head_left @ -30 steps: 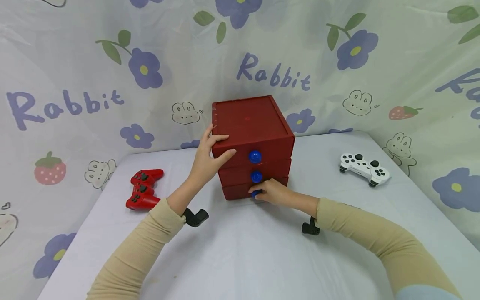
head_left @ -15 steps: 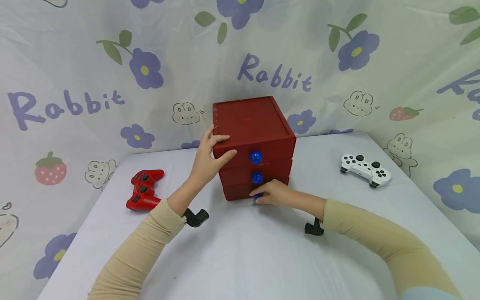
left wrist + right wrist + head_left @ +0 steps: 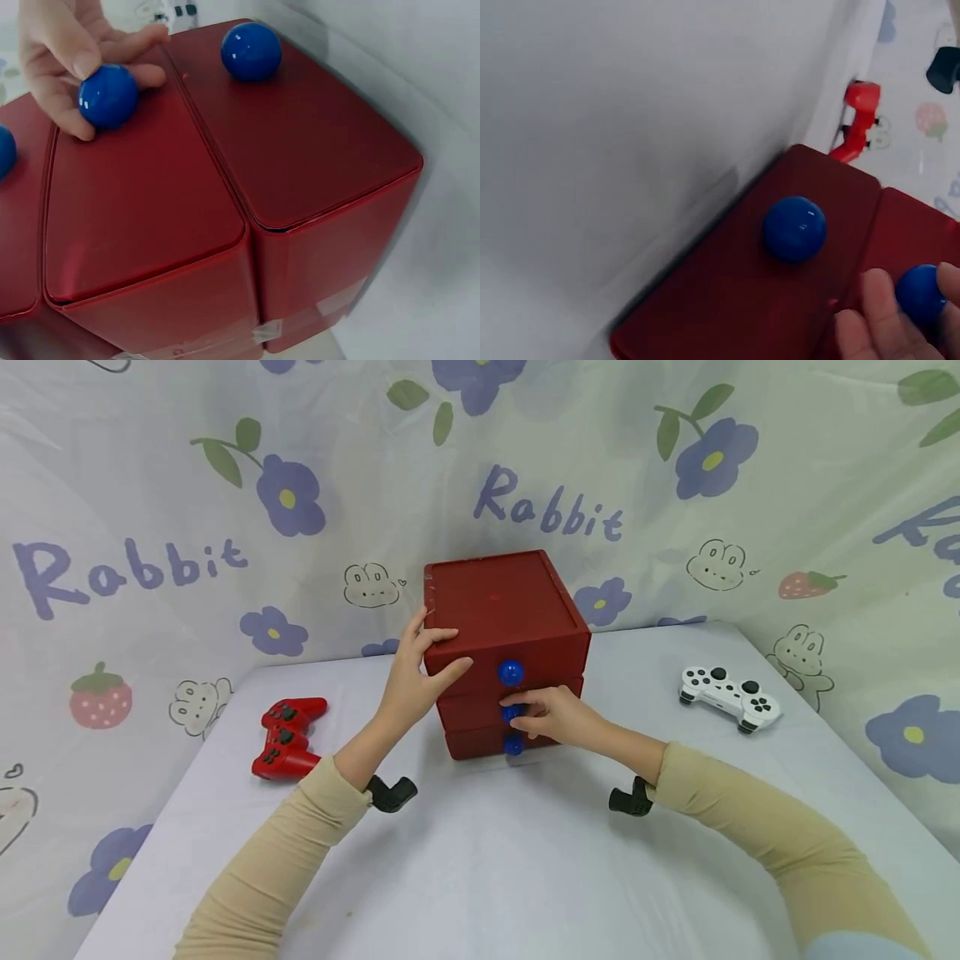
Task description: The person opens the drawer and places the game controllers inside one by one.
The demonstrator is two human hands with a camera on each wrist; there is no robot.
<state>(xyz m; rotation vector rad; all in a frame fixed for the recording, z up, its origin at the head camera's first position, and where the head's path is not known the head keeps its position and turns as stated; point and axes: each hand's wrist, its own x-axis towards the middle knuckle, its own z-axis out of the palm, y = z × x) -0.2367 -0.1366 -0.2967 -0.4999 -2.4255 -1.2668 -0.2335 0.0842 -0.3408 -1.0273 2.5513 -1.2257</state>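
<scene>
One red game controller (image 3: 288, 739), lying at the left of a white-covered table (image 3: 480, 860); next, the left hand (image 3: 417, 675), fingers spread wide at the top left front corner of a red three-drawer unit (image 3: 498, 602), which stands mid-table toward the back. Right hand (image 3: 558, 717) — thumb and fingers curved round the middle blue knob (image 3: 109, 97), between top knob (image 3: 511, 673) and bottom knob (image 3: 513, 745). One white game controller (image 3: 729, 697) — right, well apart from the unit.
</scene>
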